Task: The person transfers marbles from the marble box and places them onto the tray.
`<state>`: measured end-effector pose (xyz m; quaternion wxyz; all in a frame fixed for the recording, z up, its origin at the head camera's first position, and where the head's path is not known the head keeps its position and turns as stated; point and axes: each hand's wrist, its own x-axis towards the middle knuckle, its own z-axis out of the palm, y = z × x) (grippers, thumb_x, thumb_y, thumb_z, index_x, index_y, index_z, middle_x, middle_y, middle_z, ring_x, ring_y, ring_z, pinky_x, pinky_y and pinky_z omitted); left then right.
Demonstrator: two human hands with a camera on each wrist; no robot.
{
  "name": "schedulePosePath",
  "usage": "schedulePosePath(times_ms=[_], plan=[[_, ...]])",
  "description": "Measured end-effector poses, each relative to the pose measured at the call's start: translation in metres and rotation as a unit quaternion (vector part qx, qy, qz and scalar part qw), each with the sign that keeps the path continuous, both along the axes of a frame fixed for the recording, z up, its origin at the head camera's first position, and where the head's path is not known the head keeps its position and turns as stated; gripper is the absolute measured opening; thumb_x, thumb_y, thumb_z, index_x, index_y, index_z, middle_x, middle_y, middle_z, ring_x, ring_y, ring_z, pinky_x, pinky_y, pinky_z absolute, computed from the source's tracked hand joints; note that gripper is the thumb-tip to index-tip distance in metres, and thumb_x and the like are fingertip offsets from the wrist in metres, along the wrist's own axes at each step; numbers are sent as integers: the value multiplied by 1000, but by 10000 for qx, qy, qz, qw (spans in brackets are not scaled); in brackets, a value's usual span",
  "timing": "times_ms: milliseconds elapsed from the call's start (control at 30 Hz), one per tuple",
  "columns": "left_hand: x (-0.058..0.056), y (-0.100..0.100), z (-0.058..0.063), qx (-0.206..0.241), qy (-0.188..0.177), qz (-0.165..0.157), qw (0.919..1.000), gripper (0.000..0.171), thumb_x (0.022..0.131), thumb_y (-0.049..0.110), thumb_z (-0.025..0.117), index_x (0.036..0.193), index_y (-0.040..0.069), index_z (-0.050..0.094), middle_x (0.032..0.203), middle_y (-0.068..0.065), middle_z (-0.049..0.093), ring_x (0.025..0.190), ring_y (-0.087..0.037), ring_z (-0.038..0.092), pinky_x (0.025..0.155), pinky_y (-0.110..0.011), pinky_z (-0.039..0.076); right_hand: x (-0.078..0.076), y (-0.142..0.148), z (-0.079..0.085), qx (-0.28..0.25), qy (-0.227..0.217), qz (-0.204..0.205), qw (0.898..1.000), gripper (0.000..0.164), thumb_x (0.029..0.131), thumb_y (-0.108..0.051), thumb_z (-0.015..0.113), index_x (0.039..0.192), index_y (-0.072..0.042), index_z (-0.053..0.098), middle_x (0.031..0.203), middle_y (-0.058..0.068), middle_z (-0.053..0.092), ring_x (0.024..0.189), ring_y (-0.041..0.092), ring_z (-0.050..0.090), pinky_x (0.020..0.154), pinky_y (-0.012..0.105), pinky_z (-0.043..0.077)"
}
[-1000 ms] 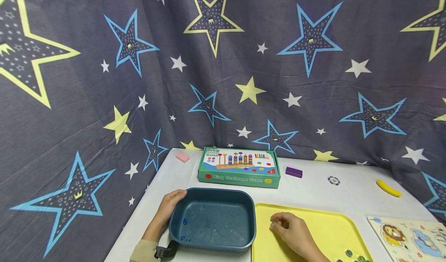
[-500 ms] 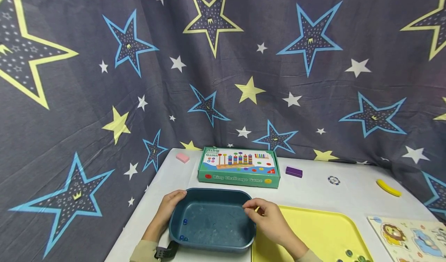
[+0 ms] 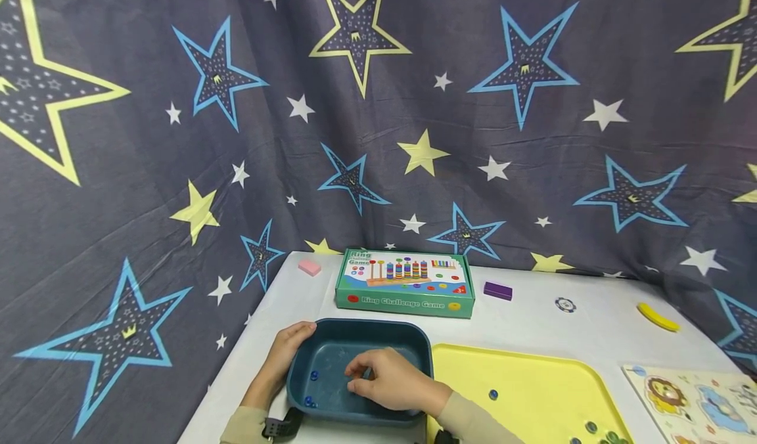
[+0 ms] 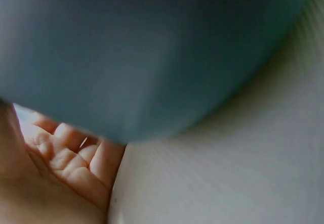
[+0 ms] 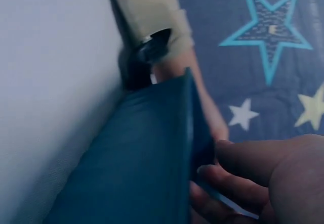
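My left hand (image 3: 288, 352) holds the dark teal bin (image 3: 355, 326) at its left side, the fingers at the rim. In the left wrist view, the bin's wall (image 4: 126, 72) hides part of that hand (image 4: 66, 163). My right hand (image 3: 393, 378) reaches over the bin's right side, thumb and fingers bent toward each other inside it. In the right wrist view, the thumb (image 5: 243, 155) and fingertips are just past the bin's rim (image 5: 188, 133); I cannot tell whether anything is between them. Several blue marbles (image 3: 314, 376) lie at the bin's left end.
Right of the bin, a yellow tray (image 3: 532, 372) carries a blue marble (image 3: 493, 395) and several green ones (image 3: 591, 426). Behind are a green game box (image 3: 405, 283), pink block (image 3: 309, 267), purple block (image 3: 498, 291), chip (image 3: 565, 305) and toy banana (image 3: 658, 317). An animal puzzle (image 3: 688, 398) lies far right.
My right hand has moved left from the yellow tray, where it pinched a small greenish thing, over the bin's rim and inside. A blue marble on the tray now shows. The left hand has stayed.
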<state>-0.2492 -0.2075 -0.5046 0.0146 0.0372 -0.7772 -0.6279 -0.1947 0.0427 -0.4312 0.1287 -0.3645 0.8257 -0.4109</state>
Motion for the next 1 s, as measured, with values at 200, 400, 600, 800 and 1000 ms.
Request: schedulePosePath(times_ms=[200,400,600,800,1000], plan=[[2,-2,-4,62,-80,84,9999,40,83,42,59,100,6,67,95,-7,65,91,-18,56,81,-31,41,-13,-20,-9,525,-544,677,9948,26,84,-23,63,104,-6,64,83,-13,62,75,-3,55,66,18,45],[2,0,-4,71,0,192,9998,44,81,44,61,103,6,67,100,-6,66,97,-17,57,85,-32,42,-19,-37,-17,474,-1223,651,9892,23,79,-10,66,101,-2,64,75,-8,61,66,0,54,61,18,44],[-1,0,-2,268,-6,17,9996,45,83,41,60,104,2,66,100,-10,66,95,-18,59,79,-28,46,-22,-53,-21,215,-1954,386,9797,23,78,-4,66,100,1,63,71,-2,61,61,5,53,55,20,43],[-1,0,1,301,33,-24,9995,42,85,38,59,103,1,66,98,-11,66,90,-18,60,76,-27,46,-19,-66,-26,86,-1884,384,9813,21,77,-1,67,98,1,66,70,-3,64,62,2,55,56,18,44],[0,0,2,445,-9,-50,9990,40,84,37,60,103,1,66,98,-11,66,91,-18,59,76,-26,46,-17,-74,-33,-66,-1867,567,9808,15,77,3,65,92,2,68,74,3,67,63,0,57,57,16,44]])
